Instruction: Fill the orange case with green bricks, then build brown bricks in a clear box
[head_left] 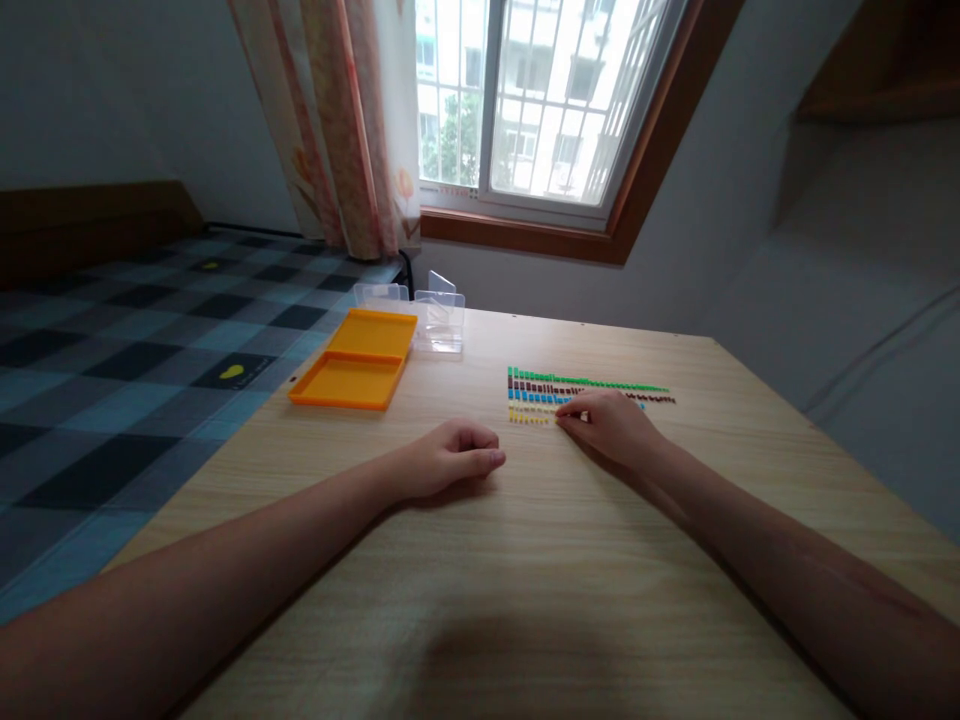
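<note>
Small coloured pieces lie on the wooden table in rows: a green row farthest off, then a brown row, a blue row, a pale row and a short yellow row nearest me. My right hand rests over the right part of the rows. Its thumb and forefinger pinch together at the right end of the yellow row; what is between them is too small to make out. To the left of the rows, my left hand lies on the table, fingers curled in. Its palm is hidden.
An orange tray with an open lid lies on the table at the left. Behind it stand clear plastic boxes. A bed with a checked cover adjoins the left edge. Beyond are a curtain and a barred window.
</note>
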